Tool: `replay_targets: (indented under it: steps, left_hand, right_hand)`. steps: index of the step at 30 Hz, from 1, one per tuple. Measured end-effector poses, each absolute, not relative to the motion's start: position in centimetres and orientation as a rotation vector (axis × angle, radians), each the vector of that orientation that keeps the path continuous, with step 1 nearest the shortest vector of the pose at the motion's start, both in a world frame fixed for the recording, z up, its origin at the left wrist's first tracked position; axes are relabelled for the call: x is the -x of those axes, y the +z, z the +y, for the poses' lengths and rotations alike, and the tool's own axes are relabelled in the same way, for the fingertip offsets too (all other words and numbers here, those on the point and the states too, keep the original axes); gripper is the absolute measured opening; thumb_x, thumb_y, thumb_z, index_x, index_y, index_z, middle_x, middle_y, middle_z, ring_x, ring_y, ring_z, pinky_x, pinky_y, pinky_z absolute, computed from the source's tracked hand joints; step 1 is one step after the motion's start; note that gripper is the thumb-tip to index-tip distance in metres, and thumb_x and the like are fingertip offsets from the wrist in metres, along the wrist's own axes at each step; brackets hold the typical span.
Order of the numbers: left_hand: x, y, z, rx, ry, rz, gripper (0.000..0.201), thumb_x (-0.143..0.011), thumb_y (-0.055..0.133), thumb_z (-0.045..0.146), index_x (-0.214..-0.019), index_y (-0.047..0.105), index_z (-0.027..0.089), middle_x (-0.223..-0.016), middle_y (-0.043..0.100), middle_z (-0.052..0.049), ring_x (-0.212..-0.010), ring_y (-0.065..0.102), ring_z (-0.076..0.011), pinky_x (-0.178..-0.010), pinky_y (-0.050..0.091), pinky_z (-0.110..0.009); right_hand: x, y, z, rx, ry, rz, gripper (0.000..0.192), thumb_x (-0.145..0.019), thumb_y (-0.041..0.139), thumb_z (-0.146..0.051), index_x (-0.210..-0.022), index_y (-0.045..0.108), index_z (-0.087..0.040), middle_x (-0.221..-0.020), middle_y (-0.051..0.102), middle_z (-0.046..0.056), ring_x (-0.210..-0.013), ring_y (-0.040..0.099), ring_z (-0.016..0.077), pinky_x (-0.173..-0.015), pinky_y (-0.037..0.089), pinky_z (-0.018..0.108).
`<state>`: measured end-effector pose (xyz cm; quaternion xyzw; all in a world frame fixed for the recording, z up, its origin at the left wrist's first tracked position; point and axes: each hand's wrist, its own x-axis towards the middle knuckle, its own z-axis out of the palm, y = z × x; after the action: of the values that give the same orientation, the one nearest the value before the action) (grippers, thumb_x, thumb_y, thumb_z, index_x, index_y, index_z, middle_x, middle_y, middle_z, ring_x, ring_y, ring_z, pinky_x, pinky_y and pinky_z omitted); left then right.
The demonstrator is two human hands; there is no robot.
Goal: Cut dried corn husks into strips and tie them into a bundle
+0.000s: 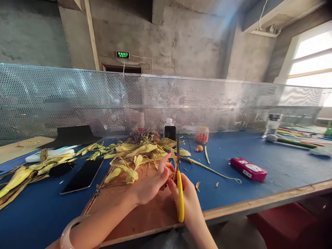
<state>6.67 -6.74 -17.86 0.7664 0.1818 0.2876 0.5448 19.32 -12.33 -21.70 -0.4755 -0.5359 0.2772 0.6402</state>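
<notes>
My right hand (188,200) grips yellow-handled scissors (179,186), blades pointing up and away. My left hand (153,181) pinches a strip of dried corn husk (173,157) right beside the blades, its fingers touching the right hand. A pile of yellow corn husks (137,155) lies just beyond both hands on a brown board (145,214). A pale bangle (67,233) circles my left wrist.
A dark phone (83,176) lies left of the board, with more husks (28,171) at far left. A pink box (248,168), a small dark bottle (169,130) and an orange jar (202,134) stand on the blue table (259,148). A perforated metal screen (103,100) closes the back.
</notes>
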Motion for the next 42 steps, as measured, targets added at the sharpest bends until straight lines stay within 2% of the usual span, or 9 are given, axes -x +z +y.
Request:
replay_targets:
  steps: [4,9,14,17,19,27,32,37,42]
  left_hand:
    - [-7.0,-17.5,-6.4,-1.694,0.648,0.48,0.059,-0.091,0.034,0.054,-0.143,0.015,0.036,-0.119,0.038,-0.007,-0.084,0.048,-0.0159,-0.075,0.037,-0.032]
    - [-6.9,-17.4,-5.0,-1.647,0.739,0.457,0.057,-0.087,0.054,0.037,-0.137,0.029,0.031,-0.116,0.041,-0.005,-0.099,0.048,-0.0175,-0.09,0.034,-0.034]
    - [-6.8,-17.4,-4.3,-1.724,0.754,0.405,0.046,-0.084,0.06,0.036,-0.125,0.042,0.027,-0.102,0.05,-0.002,-0.092,0.05,-0.0143,-0.085,0.036,-0.029]
    - [-6.8,-17.2,-4.5,-1.648,0.681,0.399,0.028,-0.086,0.056,0.04,-0.104,0.056,0.019,-0.09,0.054,-0.002,-0.084,0.051,-0.0136,-0.08,0.037,-0.027]
    - [-6.6,-17.1,-4.6,-1.594,0.567,0.401,0.03,-0.087,0.051,0.045,-0.091,0.059,0.016,-0.085,0.055,-0.003,-0.078,0.051,-0.0131,-0.075,0.038,-0.027]
    - [-5.7,-16.9,-4.2,-1.552,0.359,0.38,0.061,-0.07,0.042,0.076,-0.072,0.053,0.016,-0.067,0.047,0.001,-0.06,0.042,-0.0118,-0.057,0.032,-0.025]
    - [-5.7,-17.4,-3.5,-1.509,0.198,0.411,0.082,-0.062,0.016,0.087,-0.082,0.055,0.017,-0.063,0.046,0.0,-0.056,0.04,-0.013,-0.05,0.026,-0.026]
    - [-5.9,-17.0,-3.7,-1.559,0.245,0.442,0.071,-0.078,0.014,0.077,-0.077,0.053,0.017,-0.06,0.048,0.0,-0.055,0.042,-0.0123,-0.052,0.027,-0.026]
    - [-5.9,-16.8,-4.2,-1.61,0.261,0.463,0.044,-0.083,0.047,0.06,-0.074,0.053,0.018,-0.06,0.049,0.002,-0.054,0.041,-0.0112,-0.054,0.031,-0.026]
  right_hand:
    - [-19.2,-21.2,-12.7,1.045,0.675,-1.189,0.025,-0.077,0.056,-0.042,-0.079,0.051,-0.018,-0.075,0.057,0.002,-0.068,0.048,0.0161,-0.061,0.043,0.025]
    - [-19.0,-20.5,-13.3,1.051,0.688,-1.121,0.025,-0.072,0.06,-0.042,-0.071,0.049,-0.019,-0.062,0.049,-0.002,-0.059,0.044,0.0129,-0.053,0.04,0.021]
    - [-19.2,-20.3,-13.2,1.062,0.637,-1.099,0.026,-0.073,0.058,-0.039,-0.063,0.044,-0.02,-0.057,0.041,-0.005,-0.053,0.037,0.0102,-0.048,0.035,0.02]
    - [-19.2,-20.4,-13.2,1.069,0.627,-1.097,0.024,-0.073,0.06,-0.037,-0.064,0.045,-0.019,-0.058,0.042,-0.005,-0.053,0.037,0.0099,-0.048,0.034,0.02]
    - [-19.2,-20.4,-13.2,1.072,0.615,-1.089,0.024,-0.074,0.058,-0.038,-0.065,0.046,-0.019,-0.059,0.043,-0.005,-0.053,0.037,0.0101,-0.048,0.033,0.02]
    - [-19.1,-20.5,-13.4,1.092,0.646,-1.075,0.027,-0.077,0.056,-0.043,-0.067,0.048,-0.019,-0.061,0.048,-0.003,-0.055,0.038,0.0108,-0.048,0.031,0.021]
    - [-19.1,-20.6,-13.3,1.08,0.653,-1.074,0.029,-0.077,0.056,-0.045,-0.069,0.05,-0.018,-0.058,0.046,-0.005,-0.051,0.035,0.0096,-0.046,0.03,0.021]
    - [-19.1,-20.8,-13.2,1.092,0.651,-1.102,0.029,-0.08,0.055,-0.044,-0.071,0.052,-0.017,-0.058,0.047,-0.004,-0.051,0.035,0.0095,-0.046,0.028,0.021]
    - [-19.2,-20.7,-13.3,1.066,0.635,-1.161,0.03,-0.081,0.054,-0.045,-0.069,0.053,-0.017,-0.06,0.049,-0.003,-0.055,0.039,0.011,-0.05,0.032,0.021]
